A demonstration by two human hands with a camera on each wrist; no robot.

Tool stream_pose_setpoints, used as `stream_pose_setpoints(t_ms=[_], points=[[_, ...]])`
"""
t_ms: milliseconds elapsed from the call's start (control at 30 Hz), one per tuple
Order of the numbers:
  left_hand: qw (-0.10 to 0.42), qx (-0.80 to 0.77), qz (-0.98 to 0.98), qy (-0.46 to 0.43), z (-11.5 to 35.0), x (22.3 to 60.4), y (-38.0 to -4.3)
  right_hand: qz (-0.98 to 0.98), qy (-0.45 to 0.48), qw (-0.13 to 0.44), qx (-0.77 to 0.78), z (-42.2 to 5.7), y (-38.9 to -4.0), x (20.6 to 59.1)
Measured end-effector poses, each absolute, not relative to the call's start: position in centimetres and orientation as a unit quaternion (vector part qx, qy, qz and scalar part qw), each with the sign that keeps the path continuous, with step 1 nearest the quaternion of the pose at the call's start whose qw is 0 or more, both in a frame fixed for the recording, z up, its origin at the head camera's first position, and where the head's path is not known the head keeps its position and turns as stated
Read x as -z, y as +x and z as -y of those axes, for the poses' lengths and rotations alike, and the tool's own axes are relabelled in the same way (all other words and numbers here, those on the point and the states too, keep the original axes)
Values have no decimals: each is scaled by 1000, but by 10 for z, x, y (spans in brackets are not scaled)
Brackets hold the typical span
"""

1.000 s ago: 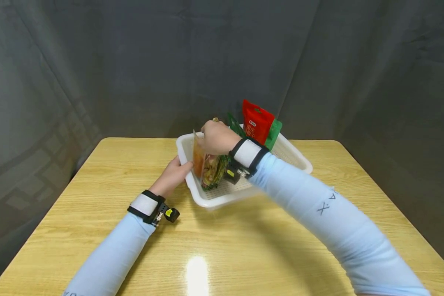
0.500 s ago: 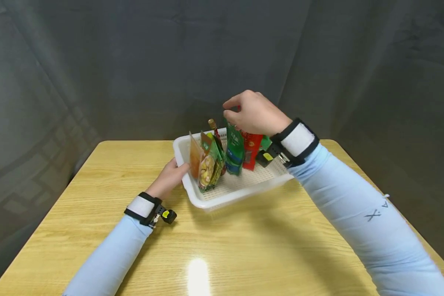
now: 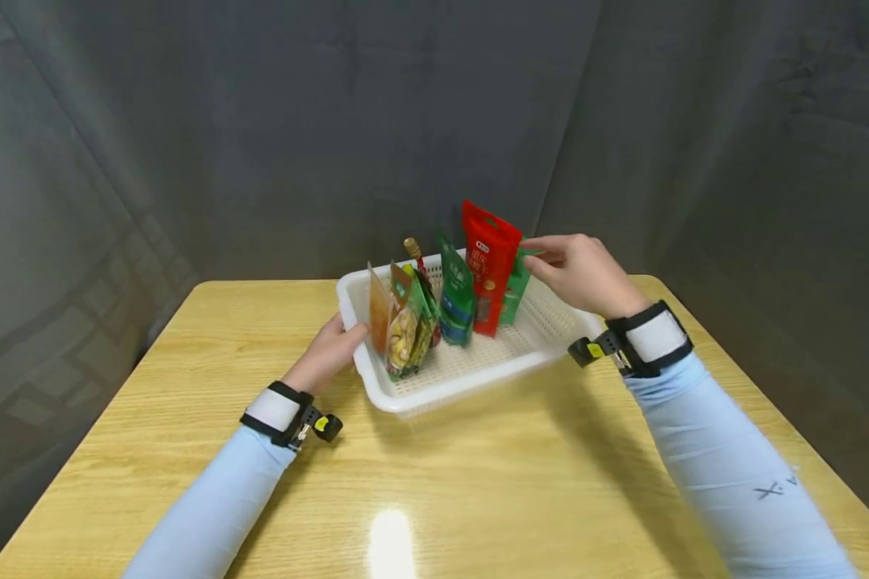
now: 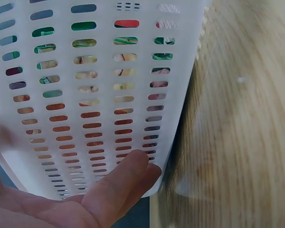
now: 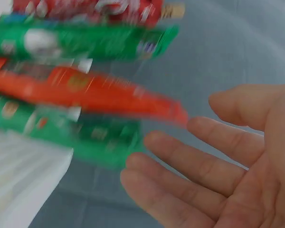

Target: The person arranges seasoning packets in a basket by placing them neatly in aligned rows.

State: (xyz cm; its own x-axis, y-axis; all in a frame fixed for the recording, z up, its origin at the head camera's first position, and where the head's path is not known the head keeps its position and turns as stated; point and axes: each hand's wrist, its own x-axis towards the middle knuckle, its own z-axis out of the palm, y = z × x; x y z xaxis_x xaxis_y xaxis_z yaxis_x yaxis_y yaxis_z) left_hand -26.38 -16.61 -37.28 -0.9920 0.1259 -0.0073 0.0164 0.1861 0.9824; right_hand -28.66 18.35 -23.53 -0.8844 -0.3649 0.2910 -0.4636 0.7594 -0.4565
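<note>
My left hand grips the left end of a white plastic basket, thumb at the rim; in the left wrist view its fingers lie along the slotted wall. The basket's near side shows a shadow beneath it. My right hand is over the basket's right part, fingers extended and holding nothing, fingertips right at the top of a red packet and a light green packet. Both packets stand upright, as does a dark green packet. In the right wrist view the packets are blurred.
At the basket's left stand an orange-filled clear packet, a green packet with a yellowish food picture and a slim gold-capped red item. The basket is over a wooden table. A grey curtain hangs behind the table.
My right hand has left the packets at the basket's left, passing over the dark green and red packets to the right side. My left hand keeps its grip on the basket, which has shifted slightly left.
</note>
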Motion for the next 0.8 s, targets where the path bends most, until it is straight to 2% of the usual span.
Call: stream_pose_setpoints(t_ms=[400, 667, 800], points=[[49, -632, -771, 59, 177, 375, -263, 945, 122, 98, -286, -265, -297, 299], [63, -583, -804, 93, 197, 374, -263, 958, 79, 31, -274, -299, -304, 333], [22, -474, -876, 88, 222, 366, -266, 966, 86, 7, -244, -306, -307, 346]])
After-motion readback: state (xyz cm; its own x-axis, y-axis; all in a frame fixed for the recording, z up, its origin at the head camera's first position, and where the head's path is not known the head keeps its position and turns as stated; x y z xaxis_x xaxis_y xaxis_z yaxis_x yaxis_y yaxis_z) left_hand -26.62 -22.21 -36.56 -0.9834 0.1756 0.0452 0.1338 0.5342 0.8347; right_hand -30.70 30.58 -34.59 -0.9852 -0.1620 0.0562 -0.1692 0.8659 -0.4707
